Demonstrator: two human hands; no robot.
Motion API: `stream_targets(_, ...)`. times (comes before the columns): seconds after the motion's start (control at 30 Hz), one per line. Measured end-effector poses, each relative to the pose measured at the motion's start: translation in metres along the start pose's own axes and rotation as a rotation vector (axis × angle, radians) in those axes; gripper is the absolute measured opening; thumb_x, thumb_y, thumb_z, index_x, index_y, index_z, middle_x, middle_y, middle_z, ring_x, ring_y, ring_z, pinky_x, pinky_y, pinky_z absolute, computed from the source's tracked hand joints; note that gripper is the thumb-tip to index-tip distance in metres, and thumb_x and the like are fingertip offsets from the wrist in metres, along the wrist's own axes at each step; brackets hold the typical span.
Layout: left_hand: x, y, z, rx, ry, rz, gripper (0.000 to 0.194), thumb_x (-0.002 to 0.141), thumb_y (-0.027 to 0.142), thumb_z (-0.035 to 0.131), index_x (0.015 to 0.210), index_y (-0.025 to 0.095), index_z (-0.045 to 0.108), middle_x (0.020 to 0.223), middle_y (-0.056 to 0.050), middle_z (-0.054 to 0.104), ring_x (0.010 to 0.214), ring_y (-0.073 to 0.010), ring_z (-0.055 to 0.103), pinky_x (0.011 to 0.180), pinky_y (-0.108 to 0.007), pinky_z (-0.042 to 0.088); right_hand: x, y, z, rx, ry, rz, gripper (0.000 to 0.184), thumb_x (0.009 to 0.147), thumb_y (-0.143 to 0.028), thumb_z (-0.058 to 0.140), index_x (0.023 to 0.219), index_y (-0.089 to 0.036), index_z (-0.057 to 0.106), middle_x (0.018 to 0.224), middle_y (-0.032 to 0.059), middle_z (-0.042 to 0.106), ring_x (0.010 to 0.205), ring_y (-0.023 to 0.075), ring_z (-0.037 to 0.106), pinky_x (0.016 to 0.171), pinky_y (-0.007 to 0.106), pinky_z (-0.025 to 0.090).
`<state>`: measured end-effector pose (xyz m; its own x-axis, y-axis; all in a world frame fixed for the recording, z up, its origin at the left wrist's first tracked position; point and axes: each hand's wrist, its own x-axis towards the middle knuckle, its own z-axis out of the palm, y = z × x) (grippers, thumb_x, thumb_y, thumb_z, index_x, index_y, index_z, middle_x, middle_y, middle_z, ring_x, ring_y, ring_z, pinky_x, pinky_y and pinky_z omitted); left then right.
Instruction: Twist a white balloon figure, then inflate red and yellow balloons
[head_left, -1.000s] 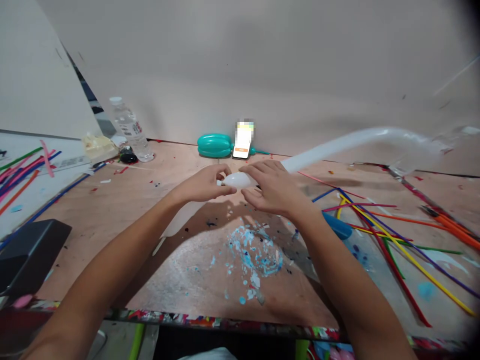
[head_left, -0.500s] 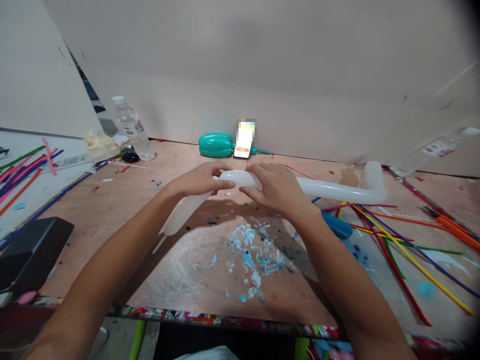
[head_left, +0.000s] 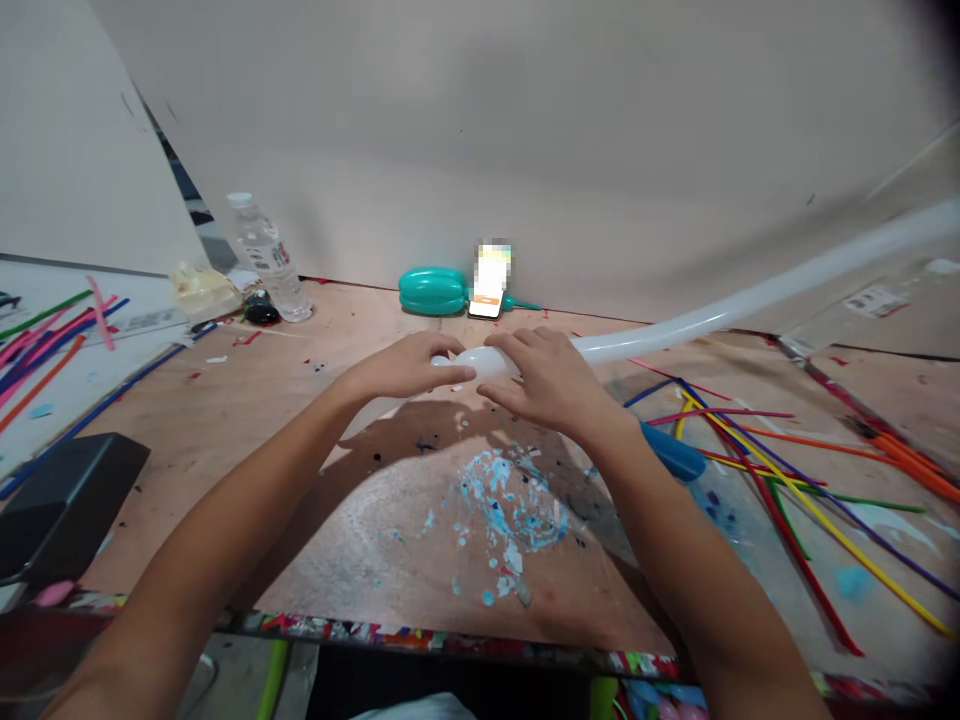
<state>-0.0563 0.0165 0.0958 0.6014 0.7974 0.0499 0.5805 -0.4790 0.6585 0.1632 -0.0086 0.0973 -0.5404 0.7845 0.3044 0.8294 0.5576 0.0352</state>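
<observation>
The left hand (head_left: 405, 368), bent inward, pinched the white balloon (head_left: 705, 321); the right hand (head_left: 551, 378) curled over it. Its long part slanted up rightward.

Your paint-flecked wooden desk (head_left: 300, 560) carries a phone (head_left: 487, 283), a teal balloon (head_left: 433, 291), water bottles (head_left: 275, 262) and coloured strips (head_left: 795, 475).

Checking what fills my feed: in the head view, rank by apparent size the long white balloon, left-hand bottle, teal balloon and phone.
1. Long white balloon, running out of frame
2. Left-hand bottle
3. Teal balloon and phone: too alike to rank
</observation>
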Motion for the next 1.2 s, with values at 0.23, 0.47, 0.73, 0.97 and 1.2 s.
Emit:
stream_targets(0.23, -0.001, 0.002, 0.004, 0.132, 0.120, 0.017, 0.043, 0.082, 0.049, 0.056, 0.109, 0.017, 0.065, 0.096, -0.005, 0.068, 0.082, -0.0179, 0.060, 0.071, -0.028, 0.041, 0.001, 0.004, 0.002, 0.086, 0.039, 0.023, 0.040, 0.085, -0.037, 0.059, 0.119, -0.018, 0.052, 0.114, 0.0114, 0.063, 0.106, 0.0294, 0.055, 0.089, 0.038, 0.040)
stream_targets(0.47, -0.001, -0.001, 0.007, 0.288, 0.116, 0.005, 0.038, 0.081, 0.047, 0.057, 0.101, 0.016, 0.067, 0.091, -0.007, 0.069, 0.078, -0.0193, 0.060, 0.068, -0.028, 0.039, 0.001, 0.006, 0.010, 0.042, 0.055, -0.104, 0.049, 0.089, -0.038, 0.052, 0.135, -0.020, 0.046, 0.137, 0.0132, 0.048, 0.124, 0.0313, 0.042, 0.105, 0.045, 0.030)
stream_targets(0.73, -0.002, -0.005, 0.015, 0.455, 0.135, -0.027, 0.038, 0.083, 0.049, 0.055, 0.107, 0.021, 0.062, 0.095, -0.008, 0.069, 0.082, -0.0230, 0.062, 0.064, -0.030, 0.038, 0.002, 0.004, 0.022, 0.032, 0.070, -0.137, 0.040, 0.084, -0.029, 0.056, 0.123, -0.018, 0.052, 0.127, 0.0134, 0.054, 0.120, 0.0318, 0.044, 0.106, 0.046, 0.028)
stream_targets(0.97, -0.004, 0.002, 0.015, 0.671, 0.195, -0.052, 0.037, 0.081, 0.046, 0.059, 0.111, 0.024, 0.057, 0.097, -0.007, 0.070, 0.086, -0.0267, 0.064, 0.064, -0.032, 0.038, 0.003, 0.002, 0.016, 0.008, 0.001, -0.065, 0.037, 0.082, -0.023, 0.054, 0.118, -0.019, 0.052, 0.111, 0.0104, 0.064, 0.104, 0.0288, 0.055, 0.089, 0.041, 0.038)
stream_targets(1.2, -0.001, -0.008, 0.011, 0.819, 0.216, -0.050, 0.034, 0.081, 0.048, 0.060, 0.104, 0.023, 0.059, 0.097, -0.007, 0.068, 0.085, -0.0269, 0.063, 0.064, -0.032, 0.037, 0.001, 0.009, 0.014, -0.092, 0.003, -0.001, 0.045, 0.080, -0.030, 0.059, 0.123, -0.020, 0.052, 0.111, 0.0115, 0.064, 0.105, 0.0318, 0.055, 0.090, 0.042, 0.035)
